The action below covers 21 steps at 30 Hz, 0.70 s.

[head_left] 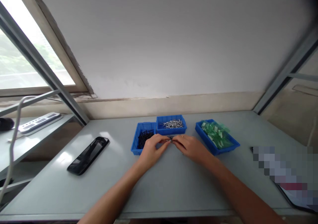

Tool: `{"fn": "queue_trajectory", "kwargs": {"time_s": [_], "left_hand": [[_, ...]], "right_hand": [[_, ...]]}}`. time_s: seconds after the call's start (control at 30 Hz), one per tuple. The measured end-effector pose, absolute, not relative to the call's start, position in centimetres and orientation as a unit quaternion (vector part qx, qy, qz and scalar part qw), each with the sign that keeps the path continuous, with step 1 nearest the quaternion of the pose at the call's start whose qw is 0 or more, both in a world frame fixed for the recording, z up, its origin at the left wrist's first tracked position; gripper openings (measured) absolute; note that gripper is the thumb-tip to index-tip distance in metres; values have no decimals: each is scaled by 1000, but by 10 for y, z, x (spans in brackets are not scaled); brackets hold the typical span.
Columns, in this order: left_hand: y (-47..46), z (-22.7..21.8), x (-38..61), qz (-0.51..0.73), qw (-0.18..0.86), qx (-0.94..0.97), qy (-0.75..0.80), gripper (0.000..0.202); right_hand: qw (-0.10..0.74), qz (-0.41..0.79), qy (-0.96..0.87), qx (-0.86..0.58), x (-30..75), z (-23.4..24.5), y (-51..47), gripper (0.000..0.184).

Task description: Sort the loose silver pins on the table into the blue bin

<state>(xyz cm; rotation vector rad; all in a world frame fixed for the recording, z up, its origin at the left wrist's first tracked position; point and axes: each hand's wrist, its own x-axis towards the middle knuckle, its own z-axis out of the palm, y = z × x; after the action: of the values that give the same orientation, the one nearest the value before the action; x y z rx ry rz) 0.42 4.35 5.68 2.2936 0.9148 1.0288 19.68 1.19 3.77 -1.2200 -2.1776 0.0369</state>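
Note:
My left hand (152,149) and my right hand (190,146) meet fingertip to fingertip on the grey table (159,184), just in front of the blue trays. Both hands are pinched on a small part between them, too small to name. Behind my left hand a blue tray (136,141) holds small black parts. Further back a second blue tray (171,129) holds several silver metal pins. To the right of my right hand a third blue tray (213,147) holds green and white pieces.
A black phone (88,155) lies face up on the table's left side. A white power strip (39,122) rests on a shelf at far left, with a white cable (12,151) hanging in front. A blurred item (283,171) lies at the right.

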Motion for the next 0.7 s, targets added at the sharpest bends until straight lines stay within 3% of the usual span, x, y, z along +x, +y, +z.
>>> {"fn": "queue_trajectory", "kwargs": {"time_s": [0.2, 0.4, 0.7], "left_hand": [[46, 56, 0, 375, 178, 856, 308, 15], [51, 52, -3, 383, 84, 872, 293, 15], [43, 52, 2, 313, 79, 909, 262, 17]], "right_hand": [[323, 33, -813, -484, 201, 44, 11, 17], [394, 23, -796, -459, 201, 52, 6, 16], [445, -35, -811, -378, 190, 44, 0, 14]]}}
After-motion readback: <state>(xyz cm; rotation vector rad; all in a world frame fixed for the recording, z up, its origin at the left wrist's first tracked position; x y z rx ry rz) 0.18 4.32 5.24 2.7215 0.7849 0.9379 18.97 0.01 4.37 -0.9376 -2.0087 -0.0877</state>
